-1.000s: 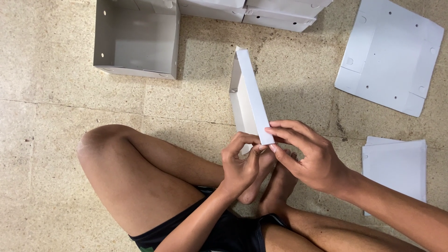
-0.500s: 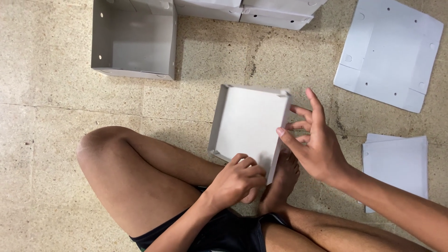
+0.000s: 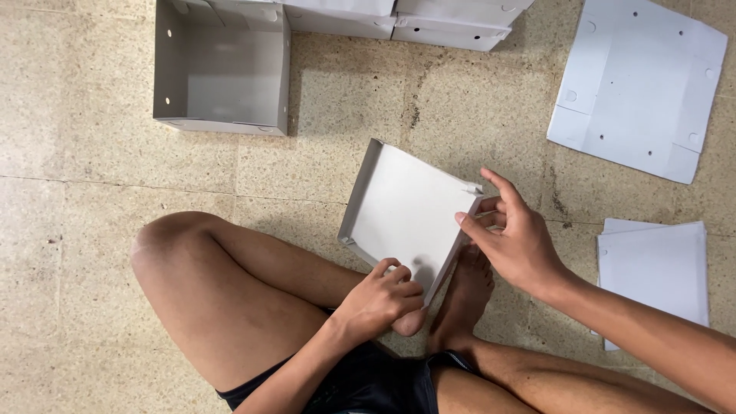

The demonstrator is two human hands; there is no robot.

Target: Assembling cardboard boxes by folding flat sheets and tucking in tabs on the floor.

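— Change first: what differs from half a second ago?

— Tray-shaped white cardboard box (image 3: 406, 215) has swung round; it now sits tilted, its far corner pointing away, open face up, over the floor just ahead of the person's feet. Left hand (image 3: 381, 295) was a closed fist under the near edge; now its fingers are curled onto that near edge, thumb side against the card. Right hand (image 3: 515, 241) was spread flat on the right wall; now thumb and fingers pinch the right corner flap, clamped on it.

— So both hands grip the same box?

— Yes, left at the near rim, right at the right corner.

— Count things, left to right.

— One assembled grey box (image 3: 222, 69) standing open at upper left. Beside it, at the top edge, a stack of closed white boxes (image 3: 399, 19); at least two show, the rest cut off. One held box in the middle. One flat, unfolded blank (image 3: 636, 84) at upper right. Below it, a small pile of flat sheets (image 3: 655, 268); how many I cannot tell. All lie on the speckled floor (image 3: 77, 230).
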